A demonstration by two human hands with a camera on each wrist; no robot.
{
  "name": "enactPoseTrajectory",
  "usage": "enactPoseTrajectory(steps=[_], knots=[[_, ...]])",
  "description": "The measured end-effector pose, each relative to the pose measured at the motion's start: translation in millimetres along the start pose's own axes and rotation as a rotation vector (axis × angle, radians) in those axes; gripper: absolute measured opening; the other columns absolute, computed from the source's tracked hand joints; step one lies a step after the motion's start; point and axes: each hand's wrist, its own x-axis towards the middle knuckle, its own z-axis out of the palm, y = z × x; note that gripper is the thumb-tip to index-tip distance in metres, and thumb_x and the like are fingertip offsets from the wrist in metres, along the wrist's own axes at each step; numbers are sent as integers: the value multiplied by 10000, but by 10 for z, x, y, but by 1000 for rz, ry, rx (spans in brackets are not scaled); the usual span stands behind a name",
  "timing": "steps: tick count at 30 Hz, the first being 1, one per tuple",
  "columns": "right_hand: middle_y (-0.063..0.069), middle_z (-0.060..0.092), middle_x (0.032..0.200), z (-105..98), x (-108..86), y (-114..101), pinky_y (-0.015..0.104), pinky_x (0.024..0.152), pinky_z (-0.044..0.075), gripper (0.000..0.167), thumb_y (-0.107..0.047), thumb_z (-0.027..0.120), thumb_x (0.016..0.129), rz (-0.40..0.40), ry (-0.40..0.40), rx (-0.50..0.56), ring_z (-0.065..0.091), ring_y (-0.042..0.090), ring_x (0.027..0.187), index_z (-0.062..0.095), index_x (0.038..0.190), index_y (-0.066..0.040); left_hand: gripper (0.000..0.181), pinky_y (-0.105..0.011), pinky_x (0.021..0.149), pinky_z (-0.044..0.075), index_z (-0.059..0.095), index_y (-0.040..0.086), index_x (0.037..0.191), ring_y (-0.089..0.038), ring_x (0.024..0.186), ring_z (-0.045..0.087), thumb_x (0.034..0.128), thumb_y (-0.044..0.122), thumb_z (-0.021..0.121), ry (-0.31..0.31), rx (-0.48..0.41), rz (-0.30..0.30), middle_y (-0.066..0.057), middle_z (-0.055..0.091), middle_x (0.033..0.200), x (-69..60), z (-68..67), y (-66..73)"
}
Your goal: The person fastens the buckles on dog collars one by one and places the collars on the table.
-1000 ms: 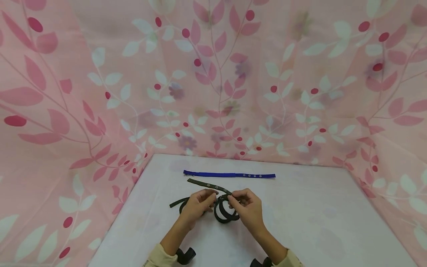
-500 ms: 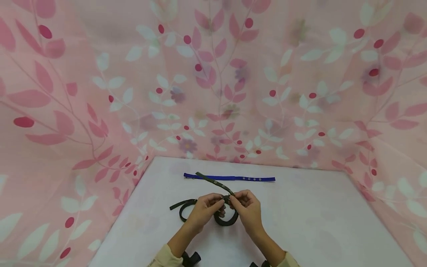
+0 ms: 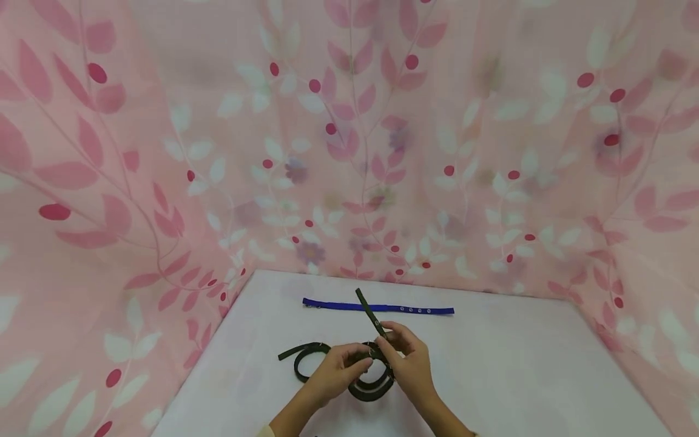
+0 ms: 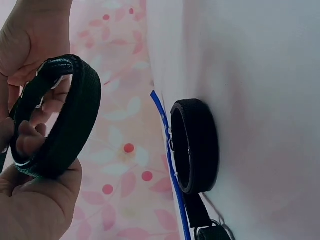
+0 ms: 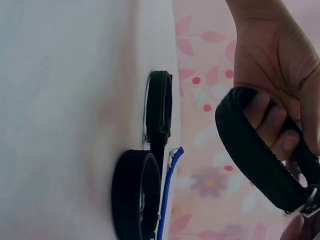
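My left hand (image 3: 341, 371) pinches a dark green dog collar near its metal buckle, holding it above the table. The right hand (image 3: 406, 358) grips the same dark green collar (image 3: 368, 308), whose free end with eyelets points up and away. Bent into a loop, this collar (image 4: 82, 107) hangs between both hands in the left wrist view. Some of my right fingers (image 5: 272, 117) pass inside the loop in the right wrist view. Below the hands another dark collar (image 4: 205, 145) stands looped on the table. My fingers partly hide the buckle.
A further dark looped collar (image 3: 297, 367) lies left of my left hand, its tail pointing left. Behind the hands a blue collar (image 3: 338, 306) with eyelets lies flat across the white table (image 3: 519, 364). Pink leaf-patterned cloth (image 3: 415, 139) surrounds the table.
The held collar's free end has swung from pointing left to pointing up and away. Both hands keep their hold and stay close together. The head view has tilted upward.
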Motion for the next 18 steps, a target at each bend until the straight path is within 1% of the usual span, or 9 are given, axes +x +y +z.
enactPoseTrajectory(steps=[2, 4, 7, 10, 12, 14, 16, 18], knots=[[54, 724, 812, 3, -25, -3, 259, 668, 545, 279, -85, 729, 889, -22, 15, -2, 656, 136, 700, 688, 1162, -126, 287, -208, 764, 510, 675, 67, 1181, -76, 899, 623, 981, 267, 623, 4, 7, -14, -79, 697, 1082, -28, 11, -7], [62, 709, 799, 2, -33, -1, 260, 627, 535, 313, -78, 726, 890, -28, 22, 5, 632, 126, 675, 685, 1196, -125, 289, -228, 829, 511, 689, 99, 1175, -96, 972, 634, 973, 298, 634, 41, 15, -15, -67, 711, 1135, -40, 20, -19], [64, 674, 780, -5, -10, 14, 245, 575, 503, 343, -99, 723, 898, -12, 31, 28, 583, 96, 655, 675, 1236, -136, 271, -255, 816, 517, 719, 105, 1112, -135, 939, 640, 947, 315, 669, 130, 13, -13, -61, 730, 1058, -40, 25, -44], [51, 650, 747, -22, 43, 26, 225, 514, 434, 307, -114, 715, 908, 25, 61, 62, 513, 77, 612, 692, 1213, -128, 258, -255, 799, 518, 745, 102, 1061, -137, 918, 630, 922, 314, 701, 203, -5, -12, -52, 738, 1008, -18, 9, -53], [49, 643, 729, -46, 64, 18, 218, 481, 387, 249, -126, 700, 922, 51, 76, 94, 482, 71, 588, 711, 1169, -98, 260, -256, 808, 520, 751, 90, 1057, -144, 930, 631, 911, 302, 717, 221, -24, -5, -58, 740, 1009, 9, 2, -52], [52, 638, 716, -70, 61, 4, 219, 466, 373, 205, -121, 666, 947, 66, 88, 115, 465, 71, 570, 717, 1135, -58, 266, -259, 820, 521, 755, 90, 1055, -149, 943, 632, 897, 303, 733, 233, -40, -3, -61, 741, 1017, 35, 8, -51], [71, 622, 711, -87, 38, -11, 220, 431, 345, 185, -133, 623, 977, 76, 91, 131, 436, 67, 543, 718, 1097, -28, 289, -254, 836, 525, 756, 73, 1057, -164, 967, 642, 884, 305, 747, 244, -61, -6, -71, 741, 1029, 46, 26, -54], [87, 607, 715, -94, 15, -19, 228, 419, 337, 210, -152, 577, 1006, 68, 81, 123, 405, 64, 522, 710, 1066, -1, 315, -249, 841, 532, 751, 42, 1067, -167, 977, 650, 877, 293, 755, 250, -93, -14, -89, 741, 1041, 40, 52, -66]])
